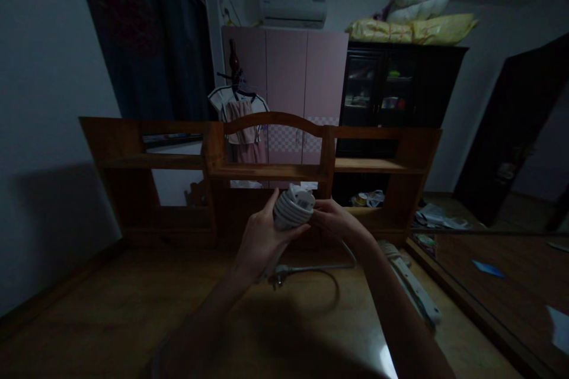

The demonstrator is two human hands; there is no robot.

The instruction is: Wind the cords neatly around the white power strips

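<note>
My left hand is wrapped round a white power strip, held end-on toward me above the desk top. A white cord is wound round the strip in several turns. At its right side my right hand has its fingers closed on the cord, close against the coil. From there a loose length loops down to the right and back left, ending in a plug that hangs below my hands. Most of the strip's body is hidden behind my left hand and the turns of cord.
Another power strip lies on the wooden surface at the right, its cord bunched at the far end. A wooden shelf unit stands at the back. To the right, beyond a raised edge, papers lie on the lower floor.
</note>
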